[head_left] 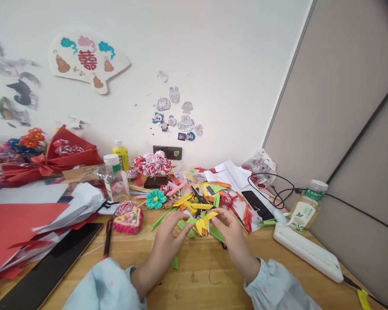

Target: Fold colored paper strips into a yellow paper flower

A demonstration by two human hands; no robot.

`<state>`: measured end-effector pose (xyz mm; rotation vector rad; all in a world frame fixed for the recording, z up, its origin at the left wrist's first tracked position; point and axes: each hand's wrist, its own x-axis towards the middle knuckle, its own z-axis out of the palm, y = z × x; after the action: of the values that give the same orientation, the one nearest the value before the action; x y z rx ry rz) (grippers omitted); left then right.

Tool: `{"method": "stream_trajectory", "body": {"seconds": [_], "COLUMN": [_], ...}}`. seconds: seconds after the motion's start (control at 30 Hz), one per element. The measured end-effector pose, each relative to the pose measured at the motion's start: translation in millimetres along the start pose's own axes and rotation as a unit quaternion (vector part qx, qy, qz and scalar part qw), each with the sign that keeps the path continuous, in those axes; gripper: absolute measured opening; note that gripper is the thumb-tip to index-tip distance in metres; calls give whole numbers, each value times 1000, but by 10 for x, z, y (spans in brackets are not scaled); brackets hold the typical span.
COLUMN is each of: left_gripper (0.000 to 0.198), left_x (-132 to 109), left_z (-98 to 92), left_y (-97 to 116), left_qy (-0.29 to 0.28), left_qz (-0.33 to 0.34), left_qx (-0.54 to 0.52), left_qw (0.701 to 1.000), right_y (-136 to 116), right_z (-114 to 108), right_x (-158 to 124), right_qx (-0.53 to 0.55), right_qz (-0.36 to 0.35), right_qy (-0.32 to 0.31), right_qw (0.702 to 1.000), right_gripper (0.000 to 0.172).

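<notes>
A yellow and green folded-paper piece (201, 225) is held between my two hands above the near side of the craft pile. My left hand (168, 234) is closed, with thumb and fingertips at the piece's green end. At its yellow upper right tip, my right hand (230, 232) pinches the paper. Behind the piece lie loose yellow, green and orange folded strips (183, 200), partly hiding dark-handled scissors (198, 196). A teal paper-like flower (155, 199) sits left of the strips. A pink-fringed heart-shaped box (128, 221) stands further left.
To the right are a phone (258, 205), a white power strip (307, 252) and a clear labelled bottle (305, 211) with cables behind. On the left lie a black tablet-like slab (51, 267), a dark pen (107, 239), red paper (22, 228) and a white-capped bottle (114, 178).
</notes>
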<state>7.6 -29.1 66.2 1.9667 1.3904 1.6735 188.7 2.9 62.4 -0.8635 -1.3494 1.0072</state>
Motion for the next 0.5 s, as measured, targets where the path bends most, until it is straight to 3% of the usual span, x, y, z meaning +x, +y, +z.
{"method": "stream_trajectory", "body": {"seconds": [0.17,0.3,0.5], "left_gripper": [10,10,10], "left_x": [-35,-52,-63], "left_z": [-15,-25,-26], "left_y": [-15,-4,6], "left_qy": [21,4,-4], "left_qz": [49,94,94], "left_qx": [24,38,44], "left_qw": [998,995,995], "right_y": [27,39,24], "right_z": [27,42,70], "right_x": [2,-8,-18], "right_qx": [25,13,5], "right_qz": [33,29,52], "right_qy": [-49,-62,-70], "right_qw": [998,998,996], "right_gripper": [30,29,28]}}
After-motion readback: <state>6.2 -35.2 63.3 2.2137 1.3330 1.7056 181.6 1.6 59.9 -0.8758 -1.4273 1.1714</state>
